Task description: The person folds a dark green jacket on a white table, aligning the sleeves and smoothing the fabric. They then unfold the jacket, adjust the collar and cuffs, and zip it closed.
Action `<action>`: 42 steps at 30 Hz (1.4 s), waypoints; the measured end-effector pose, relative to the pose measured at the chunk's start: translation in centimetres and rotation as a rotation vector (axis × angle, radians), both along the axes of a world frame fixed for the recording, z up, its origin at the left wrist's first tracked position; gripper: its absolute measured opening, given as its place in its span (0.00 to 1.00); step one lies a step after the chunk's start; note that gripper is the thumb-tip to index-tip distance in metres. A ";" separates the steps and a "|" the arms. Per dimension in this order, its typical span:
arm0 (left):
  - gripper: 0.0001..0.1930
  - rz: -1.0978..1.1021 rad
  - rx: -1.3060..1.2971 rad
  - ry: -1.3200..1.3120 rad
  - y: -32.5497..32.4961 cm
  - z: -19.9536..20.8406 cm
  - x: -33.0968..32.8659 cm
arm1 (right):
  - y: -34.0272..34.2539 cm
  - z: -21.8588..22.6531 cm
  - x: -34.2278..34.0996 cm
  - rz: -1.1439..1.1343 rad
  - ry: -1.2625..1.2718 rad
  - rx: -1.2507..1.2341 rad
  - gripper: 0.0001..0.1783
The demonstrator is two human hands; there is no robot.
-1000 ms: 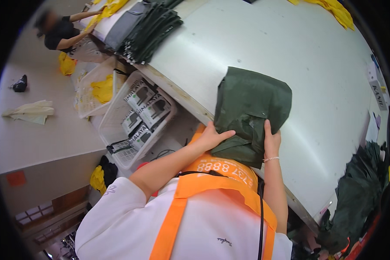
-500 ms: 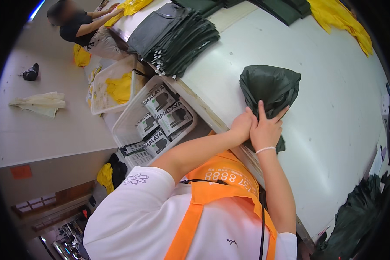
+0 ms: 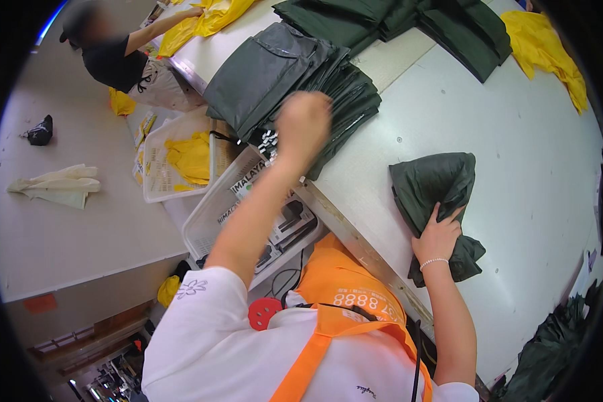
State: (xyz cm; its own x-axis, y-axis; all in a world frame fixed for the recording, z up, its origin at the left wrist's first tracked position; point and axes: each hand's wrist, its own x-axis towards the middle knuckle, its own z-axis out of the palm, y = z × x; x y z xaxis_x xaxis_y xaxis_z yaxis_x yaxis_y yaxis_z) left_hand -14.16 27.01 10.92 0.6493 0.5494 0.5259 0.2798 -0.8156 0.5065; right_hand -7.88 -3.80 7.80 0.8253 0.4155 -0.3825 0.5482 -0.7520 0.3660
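Observation:
My left hand (image 3: pixel 304 128) is raised over the front edge of a thick stack of folded dark green garments (image 3: pixel 268 74). It looks curled, but motion smears its fingers, and whether it holds anything cannot be made out. My right hand (image 3: pixel 438 240) lies on a crumpled dark green fabric piece (image 3: pixel 415 181) on the white table (image 3: pixel 516 221). Its index and middle fingers stretch apart over the folds. Small white tags (image 3: pixel 268 139) stick out of the stack's edge beside my left wrist.
Below the table edge stand a basket of printed packets (image 3: pixel 197 231) and another basket with yellow fabric (image 3: pixel 189 157). More green garments (image 3: pixel 462 33) and a yellow garment (image 3: pixel 546 57) lie at the back. A co-worker (image 3: pixel 114 57) handles yellow fabric at far left.
My left hand has left the green fabric piece and moved left to the stack. My right hand remains on the piece, which now spreads out more. The co-worker's arms have shifted.

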 end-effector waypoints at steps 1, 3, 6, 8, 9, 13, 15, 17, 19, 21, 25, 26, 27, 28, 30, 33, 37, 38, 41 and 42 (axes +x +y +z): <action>0.16 0.089 -0.032 0.160 5.4 -0.5 -1.2 | 0.2 0.1 -0.2 -0.006 0.006 0.014 0.53; 0.35 0.207 0.176 0.520 13.5 -6.3 -4.3 | 0.9 0.1 -0.3 0.004 0.015 0.046 0.55; 0.48 0.066 -0.241 0.574 15.3 -7.8 -4.5 | 1.5 0.8 -0.6 -0.053 0.051 0.020 0.55; 0.40 0.056 -0.188 0.486 13.8 -7.7 -4.2 | 1.3 0.1 -0.8 -0.060 0.016 0.058 0.53; 0.36 0.046 -0.164 0.445 12.9 -7.5 -4.1 | 1.0 -0.1 -0.9 -0.038 0.003 0.047 0.53; 0.20 0.110 -0.052 0.390 11.0 -6.2 -4.0 | 0.6 -0.3 -0.8 0.020 -0.026 0.106 0.52; 0.19 0.047 0.102 0.313 9.2 -4.2 -3.9 | -0.1 -0.4 -0.4 0.049 -0.031 0.198 0.50; 0.19 0.010 0.219 0.268 5.4 -0.6 -3.1 | -1.6 1.1 0.9 -0.017 0.102 0.351 0.45; 0.20 -0.079 0.292 0.254 0.7 2.5 -2.0 | -4.4 2.1 1.9 -0.102 0.144 0.672 0.37; 0.21 -0.166 0.291 0.238 -5.1 3.5 -1.0 | -8.6 2.6 2.1 -0.302 0.199 0.951 0.33; 0.22 -0.429 0.162 0.333 -18.2 -1.4 -0.2 | -18.4 5.0 0.4 -0.945 0.500 1.594 0.24; 0.24 -0.480 0.130 0.394 -21.1 -4.2 -0.2 | -19.4 6.1 -0.5 -1.051 0.505 1.733 0.25; 0.25 -0.542 0.102 0.452 -24.0 -7.2 -0.4 | -20.9 6.4 -1.4 -1.089 0.464 1.773 0.25; 0.26 -0.604 0.077 0.510 -26.8 -9.4 -0.6 | -22.5 6.6 -2.3 -1.123 0.422 1.812 0.26; 0.29 -0.681 -0.004 0.488 -30.7 -11.7 -1.7 | -24.6 6.9 -4.4 -1.115 0.293 1.863 0.25; 0.29 -0.793 -0.240 0.428 -30.8 -10.9 -0.8 | -26.6 6.4 -7.5 -1.024 0.180 1.711 0.21; 0.16 -0.834 -0.117 0.284 -25.6 -13.0 1.2 | -25.6 6.9 -10.4 -0.968 0.216 1.547 0.17; 0.12 -0.890 -0.092 0.250 -25.1 -13.4 1.2 | -25.5 6.4 -10.9 -0.909 0.187 1.496 0.18; 0.11 -0.911 -0.035 0.256 -26.8 -14.9 1.3 | -26.2 6.5 -11.0 -0.774 0.173 1.368 0.24; 0.09 -0.887 -0.046 0.242 -26.6 -14.6 1.5 | -25.1 7.0 -10.9 -0.767 0.204 1.319 0.26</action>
State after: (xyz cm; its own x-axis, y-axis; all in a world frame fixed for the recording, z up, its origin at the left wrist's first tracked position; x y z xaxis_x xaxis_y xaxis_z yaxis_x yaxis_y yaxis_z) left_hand -12.68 0.41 -3.67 0.9322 -0.1850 0.3110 -0.3358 -0.7625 0.5531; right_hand -18.82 -28.89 14.77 0.9729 0.0517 -0.2254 -0.1533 -0.5855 -0.7960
